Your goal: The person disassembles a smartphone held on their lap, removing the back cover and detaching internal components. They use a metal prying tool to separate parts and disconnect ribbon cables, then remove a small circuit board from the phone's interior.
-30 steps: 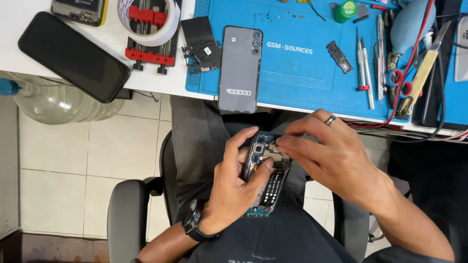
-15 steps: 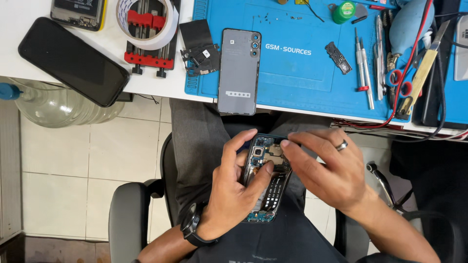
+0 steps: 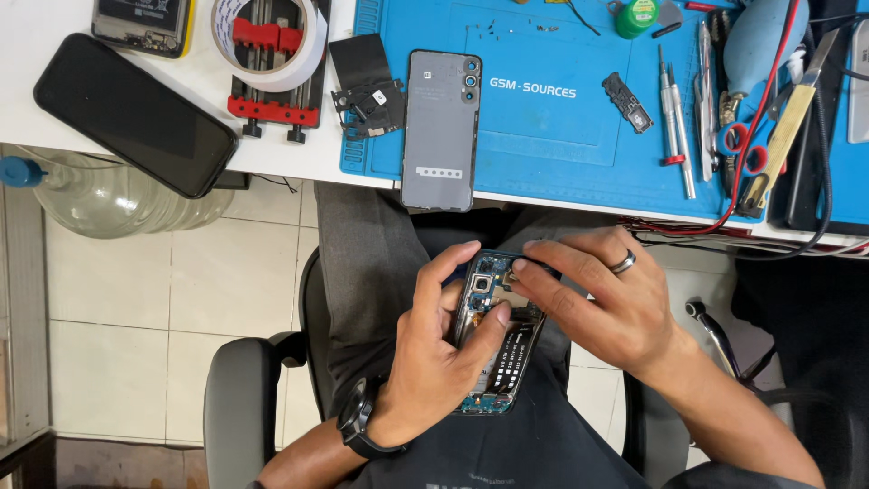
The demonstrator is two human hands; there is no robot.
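Blue-boarded open phone (image 3: 496, 335) in left hand (image 3: 433, 362), right hand (image 3: 608, 306) fingertips on top

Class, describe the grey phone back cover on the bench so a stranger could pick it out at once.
Start at the blue work mat on the white bench. Near the mat's left end, a grey phone back cover lies flat, its lower end overhanging the bench edge. Unlike the black phone further left, it is grey with camera holes in one top corner.

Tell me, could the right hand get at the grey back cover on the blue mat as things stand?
Probably yes. The right hand works at the opened phone in the lap, and the grey back cover lies flat at the mat's near edge, with nothing on top or between them.
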